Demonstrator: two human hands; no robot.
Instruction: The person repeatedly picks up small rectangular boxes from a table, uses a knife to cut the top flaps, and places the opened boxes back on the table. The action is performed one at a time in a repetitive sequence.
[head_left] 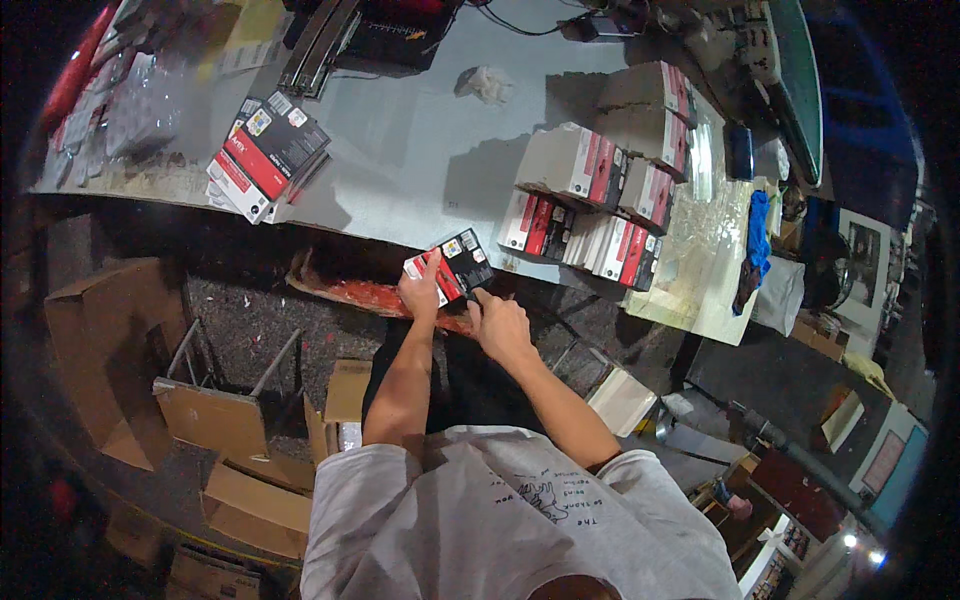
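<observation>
A flat printed card pack (461, 265) in red, black and white is held just off the table's front edge, tilted. My left hand (421, 287) grips its left side, thumb lying across the printed face. At the pack's lower right corner, my right hand (500, 324) is closed with its fingertips against the edge; part of those fingers is hidden. Similar packs lie in a loose, fanned pile (266, 158) on the table to the left. To the right, several stacks of the same packs (575, 165) stand close together.
The grey table (400, 140) carries a crumpled white scrap (485, 85) and a dark box (400, 35) at the back. Blue plastic (757, 240) hangs at the right end. Cardboard boxes (120, 360) and a metal-legged stool (215, 410) stand on the floor at left.
</observation>
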